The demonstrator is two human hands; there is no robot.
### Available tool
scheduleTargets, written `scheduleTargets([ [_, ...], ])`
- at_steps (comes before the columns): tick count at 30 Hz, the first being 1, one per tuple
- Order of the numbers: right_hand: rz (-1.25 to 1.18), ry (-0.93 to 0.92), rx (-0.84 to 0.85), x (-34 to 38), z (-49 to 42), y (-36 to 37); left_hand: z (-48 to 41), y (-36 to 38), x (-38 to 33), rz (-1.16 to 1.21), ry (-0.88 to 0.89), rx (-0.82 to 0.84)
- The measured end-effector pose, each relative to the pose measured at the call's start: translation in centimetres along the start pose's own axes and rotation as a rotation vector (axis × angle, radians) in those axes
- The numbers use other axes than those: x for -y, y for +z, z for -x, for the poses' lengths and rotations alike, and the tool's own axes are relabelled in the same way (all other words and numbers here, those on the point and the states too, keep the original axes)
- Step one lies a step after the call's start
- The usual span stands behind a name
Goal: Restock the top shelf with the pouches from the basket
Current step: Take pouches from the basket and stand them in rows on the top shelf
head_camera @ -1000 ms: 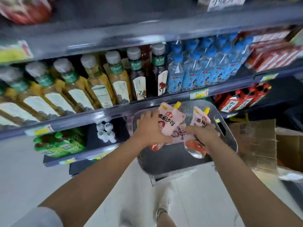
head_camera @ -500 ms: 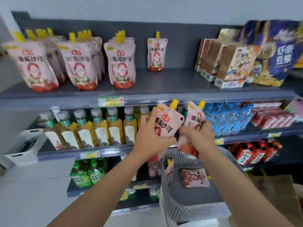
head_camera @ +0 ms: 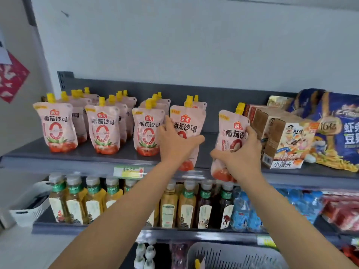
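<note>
My left hand (head_camera: pixel 175 145) grips a pink tomato-sauce pouch with a yellow spout (head_camera: pixel 187 121) upright at the front edge of the top shelf (head_camera: pixel 81 155), just right of the third pouch row. Another pouch stands right behind it. My right hand (head_camera: pixel 240 156) holds a second pouch (head_camera: pixel 232 129), tilted slightly, its bottom hanging below the shelf lip, beside the snack boxes. Several matching pouches (head_camera: pixel 103 129) stand in rows on the shelf's left half. The grey basket (head_camera: pixel 233 255) sits at the bottom edge, with one yellow spout showing inside.
Brown snack boxes (head_camera: pixel 281 136) and blue snack bags (head_camera: pixel 338 129) fill the top shelf's right side. Tea bottles (head_camera: pixel 93 199) and blue water bottles (head_camera: pixel 246 208) line the shelf below. A white basket (head_camera: pixel 29 206) sits at the far left.
Both hands lifted the two pouches out of the basket and up to the top shelf. My view tilted upward with them, so the basket dropped to the bottom edge.
</note>
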State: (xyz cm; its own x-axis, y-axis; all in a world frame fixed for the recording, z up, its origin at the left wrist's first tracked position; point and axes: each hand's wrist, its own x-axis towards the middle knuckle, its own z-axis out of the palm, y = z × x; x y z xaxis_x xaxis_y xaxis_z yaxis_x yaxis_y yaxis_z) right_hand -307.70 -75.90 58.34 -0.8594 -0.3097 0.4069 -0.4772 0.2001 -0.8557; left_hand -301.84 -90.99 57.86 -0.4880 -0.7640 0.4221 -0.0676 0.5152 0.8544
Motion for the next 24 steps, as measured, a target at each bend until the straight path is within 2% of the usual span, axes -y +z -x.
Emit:
scheduleTargets([
  [5, -0.002, -0.065, 0.041, -1.7, -4.6, 0.0, -4.0, 4.4, 0.0, 0.023, -0.036, -0.116],
  [12, 0.001, -0.090, 0.064, -4.6, -8.0, 1.6, -9.3, 8.8, 1.0, -0.077, -0.020, -0.208],
  [24, 0.079, -0.051, 0.018, -7.4, -12.5, 5.6, -18.5, 15.3, 5.0, -0.124, -0.170, -0.209],
])
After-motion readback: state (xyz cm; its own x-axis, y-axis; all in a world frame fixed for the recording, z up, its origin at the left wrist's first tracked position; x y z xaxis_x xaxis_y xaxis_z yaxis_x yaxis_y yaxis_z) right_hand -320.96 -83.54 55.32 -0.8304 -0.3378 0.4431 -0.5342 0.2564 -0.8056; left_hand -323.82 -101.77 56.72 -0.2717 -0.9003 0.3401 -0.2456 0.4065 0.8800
